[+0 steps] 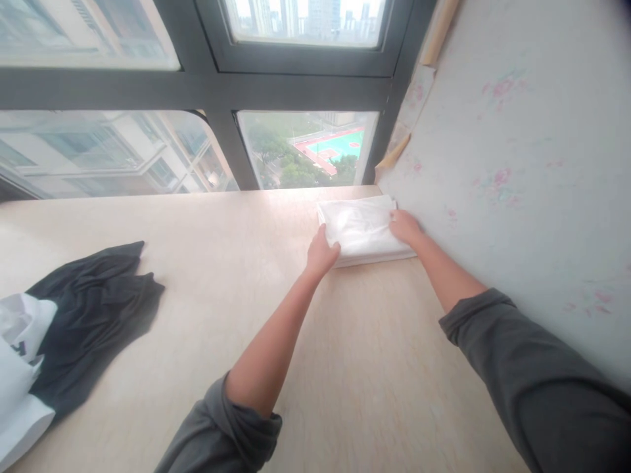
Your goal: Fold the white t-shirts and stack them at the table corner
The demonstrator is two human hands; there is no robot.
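A white folded garment point(362, 226), flat and roughly rectangular, lies on the pale window sill point(236, 263) in the corner by the wall. My left hand point(322, 253) grips its left edge, thumb on top and the other fingers partly hidden at its side. At the opposite edge my right hand point(405, 227) is closed on the cloth, close to the wall. The garment's far side reaches near the window frame. What kind of garment it is does not show.
On the left, a crumpled black garment point(98, 309) lies beside a white garment point(24, 374) with a dark mark. Ahead stands the grey window frame point(296, 92). The flowered wallpaper point(503, 177) on the right wall peels along its edge by the window.
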